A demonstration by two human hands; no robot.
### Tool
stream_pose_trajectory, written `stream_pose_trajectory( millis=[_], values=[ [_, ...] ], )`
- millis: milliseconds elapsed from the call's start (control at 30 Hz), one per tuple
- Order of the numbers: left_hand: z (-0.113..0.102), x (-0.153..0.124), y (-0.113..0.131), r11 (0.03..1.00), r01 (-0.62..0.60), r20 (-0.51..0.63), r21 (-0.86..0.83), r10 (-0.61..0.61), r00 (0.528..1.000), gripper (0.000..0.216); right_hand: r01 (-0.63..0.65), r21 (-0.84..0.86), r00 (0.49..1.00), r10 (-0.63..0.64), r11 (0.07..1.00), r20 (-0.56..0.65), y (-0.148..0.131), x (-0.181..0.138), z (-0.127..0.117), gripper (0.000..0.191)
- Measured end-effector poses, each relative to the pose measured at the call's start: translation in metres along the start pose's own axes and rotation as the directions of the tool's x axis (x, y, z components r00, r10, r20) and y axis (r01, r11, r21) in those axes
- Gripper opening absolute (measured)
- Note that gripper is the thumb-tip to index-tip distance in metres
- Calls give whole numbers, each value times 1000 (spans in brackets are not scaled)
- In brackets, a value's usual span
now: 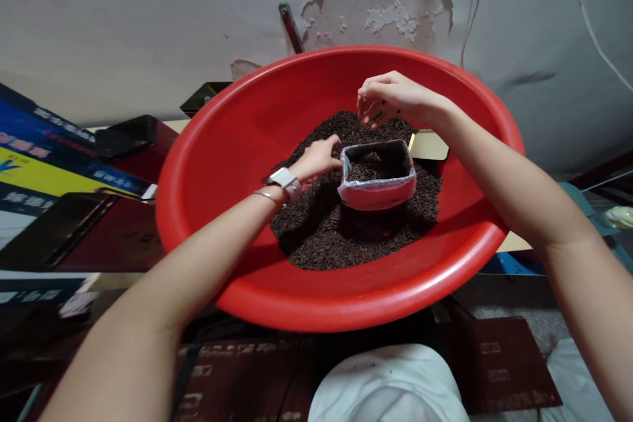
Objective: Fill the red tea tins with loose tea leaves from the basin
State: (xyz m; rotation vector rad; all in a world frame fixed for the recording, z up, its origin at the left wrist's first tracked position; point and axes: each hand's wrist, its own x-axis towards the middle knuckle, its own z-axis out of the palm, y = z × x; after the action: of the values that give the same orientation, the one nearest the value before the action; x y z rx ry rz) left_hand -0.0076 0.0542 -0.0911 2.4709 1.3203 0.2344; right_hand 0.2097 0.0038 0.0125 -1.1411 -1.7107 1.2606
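Note:
A heap of dark, dry loose tea leaves [316, 244] lies in a wide red plastic basin [212, 165]. On the heap stands a small red rectangular box [378, 194] with a clear plastic liner folded over its rim and some tea leaves inside. My left hand [318, 157] is at the box's left end, thumb by the rim and fingers apart; I cannot tell how firmly it touches. Above the box's far side hangs my right hand [390, 99], fingers loosely curled downward with gaps between them and a few leaf bits clinging to the skin.
A gold-coloured lid or tray [429, 145] rests in the basin right of the box. Dark red tins [138, 138] lie to the left, beside a blue and yellow printed carton [30, 158]. A wall with peeling paint [380, 10] rises behind. Wooden bench boards [247, 376] are below.

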Motion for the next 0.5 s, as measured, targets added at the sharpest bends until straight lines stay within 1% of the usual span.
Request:
stream_pose_trajectory(
  millis=[33, 100, 167, 233, 333, 433, 500],
  values=[
    [-11, -1, 8, 999, 26, -78, -31, -29, 997, 52, 9, 3, 1000, -9, 1000, -21, 1, 1, -1, 20],
    [-29, -7, 26, 993, 17, -199, -118, -40, 979, 54, 31, 6, 997, -30, 1000, -68, 2, 4, -2, 18],
    [-39, -15, 46, 980, -56, -263, -189, 4, 965, 55, 53, 12, 994, -52, 999, -97, 4, 6, -4, 16],
    [-42, -24, 63, 968, -116, -298, -224, 45, 954, 55, 69, 23, 991, -66, 997, -112, 6, 8, -6, 15],
    [-38, -31, 77, 951, -140, -297, -276, 55, 953, 49, 65, 32, 989, -60, 997, -134, 7, 9, -7, 15],
    [-31, -32, 81, 931, -126, -245, -341, 42, 969, 44, 62, 35, 989, -56, 997, -139, 8, 8, -6, 16],
    [-28, -31, 80, 906, -144, -213, -398, 61, 975, 44, 62, 30, 989, -58, 998, -135, 8, 8, -5, 16]
  ],
)
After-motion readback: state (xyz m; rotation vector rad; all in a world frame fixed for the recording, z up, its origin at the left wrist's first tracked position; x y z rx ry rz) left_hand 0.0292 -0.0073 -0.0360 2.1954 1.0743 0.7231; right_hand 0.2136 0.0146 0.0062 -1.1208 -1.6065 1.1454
